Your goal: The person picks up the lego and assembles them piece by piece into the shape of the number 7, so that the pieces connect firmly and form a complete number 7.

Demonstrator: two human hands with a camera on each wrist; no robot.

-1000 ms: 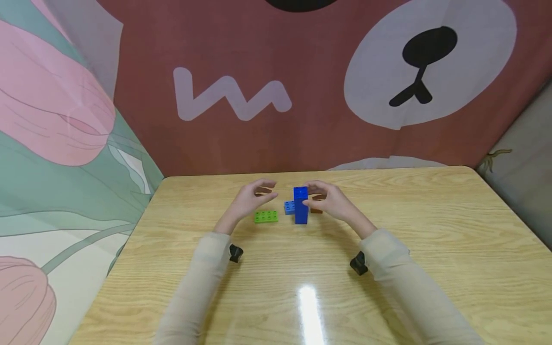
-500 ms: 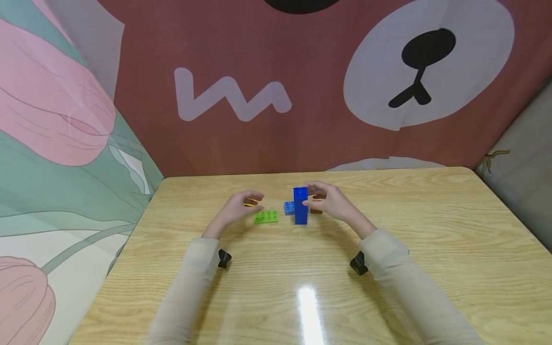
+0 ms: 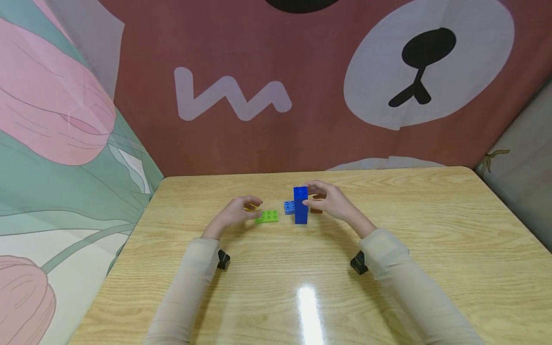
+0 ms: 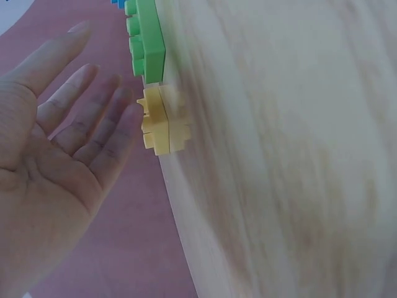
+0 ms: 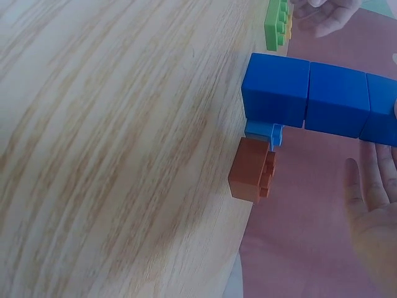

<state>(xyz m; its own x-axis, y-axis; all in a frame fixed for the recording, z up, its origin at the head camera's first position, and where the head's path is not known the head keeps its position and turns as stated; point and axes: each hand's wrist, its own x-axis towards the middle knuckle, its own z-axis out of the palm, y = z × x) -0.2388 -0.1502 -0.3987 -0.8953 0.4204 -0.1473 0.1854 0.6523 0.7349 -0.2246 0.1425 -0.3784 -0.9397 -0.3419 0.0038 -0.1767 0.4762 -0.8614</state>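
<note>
A tower of stacked dark blue toy building bricks [image 3: 301, 211] stands upright on the table. My right hand [image 3: 331, 201] grips its upper part, thumb in front and fingers behind. My left hand [image 3: 235, 212] is loosely spread above a small yellow brick [image 4: 156, 121], with fingertips right beside its studs in the left wrist view. In the head view the yellow brick shows between thumb and fingers. The thumb overlaps the left end of a flat light green brick [image 3: 269, 216]. A lighter blue brick [image 3: 289, 207] sits behind the tower, partly hidden by it.
A brown brick [image 5: 250, 171] lies beside the lighter blue one, half hidden under my right hand in the head view. The wooden table [image 3: 267, 268] ends at a printed cloth backdrop [image 3: 233, 143]. Each wrist carries a small black camera.
My left hand has moved left and a little down, away from the tower to the yellow brick. The right hand and the blue tower have stayed in place.
</note>
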